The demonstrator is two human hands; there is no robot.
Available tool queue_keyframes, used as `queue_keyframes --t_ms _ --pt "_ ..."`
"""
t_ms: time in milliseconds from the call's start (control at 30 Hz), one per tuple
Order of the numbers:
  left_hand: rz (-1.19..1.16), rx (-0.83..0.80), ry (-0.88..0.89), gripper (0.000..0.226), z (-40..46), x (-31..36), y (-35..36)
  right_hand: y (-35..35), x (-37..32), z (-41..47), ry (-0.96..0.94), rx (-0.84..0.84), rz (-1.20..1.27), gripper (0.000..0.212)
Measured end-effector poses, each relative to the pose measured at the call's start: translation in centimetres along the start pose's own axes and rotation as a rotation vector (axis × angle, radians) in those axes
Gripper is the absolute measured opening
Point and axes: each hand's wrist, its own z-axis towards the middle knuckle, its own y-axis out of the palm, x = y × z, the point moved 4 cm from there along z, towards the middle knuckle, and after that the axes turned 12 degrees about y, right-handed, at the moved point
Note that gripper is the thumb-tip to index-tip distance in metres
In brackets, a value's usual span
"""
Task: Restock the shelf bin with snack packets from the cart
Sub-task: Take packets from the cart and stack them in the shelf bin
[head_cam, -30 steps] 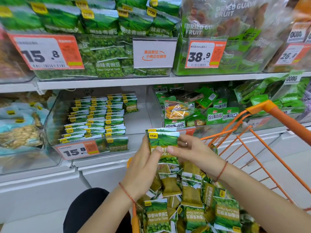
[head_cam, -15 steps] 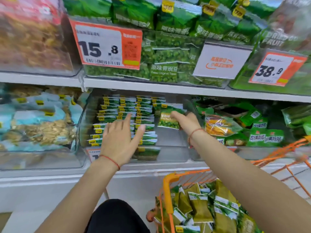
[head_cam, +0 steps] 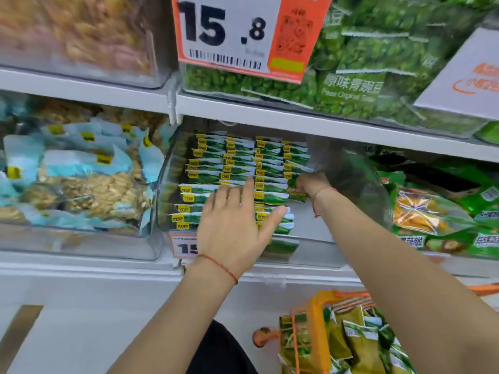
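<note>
1. White shop shelves carry clear tubs of snacks, with a price tag reading 15.8 hanging from the upper one.
2. Rows of green snack packets fill the left part of the clear shelf bin.
3. Her left hand lies flat on the near rows, fingers spread and relaxed.
4. Her right hand, deeper in, grips one packet beside the rows.
5. Near right, the orange cart holds more packets.

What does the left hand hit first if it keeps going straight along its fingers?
Probably the stacked green packets in the clear bin: the open left hand points up into them. Contact is unclear; depth is hard to judge.
</note>
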Motion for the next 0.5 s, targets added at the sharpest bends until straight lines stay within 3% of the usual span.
queue_keyframes --t_ms 233,300,367,400,500 --pt "-0.019 0.055 -0.011 0.085 0.0 -0.2 0.4 1.4 0.0 3.6 -0.011 -0.116 0.177 0.024" --pt "-0.01 0.063 -0.007 0.085 0.0 -0.1 0.4 2.0 1.3 7.5 -0.039 -0.154 0.152 0.049" --pt "-0.004 0.069 -0.004 0.085 0.0 -0.1 0.5 1.7 0.8 5.8 -0.073 -0.113 0.133 0.077" --pt "-0.002 0.07 -0.002 0.084 0.0 -0.1 0.5 1.5 0.3 3.9 -0.078 -0.093 0.139 0.079" --pt "0.001 0.072 0.0 0.085 -0.1 -0.1 0.4 1.3 -0.1 1.9 -0.029 -0.035 0.116 0.057"
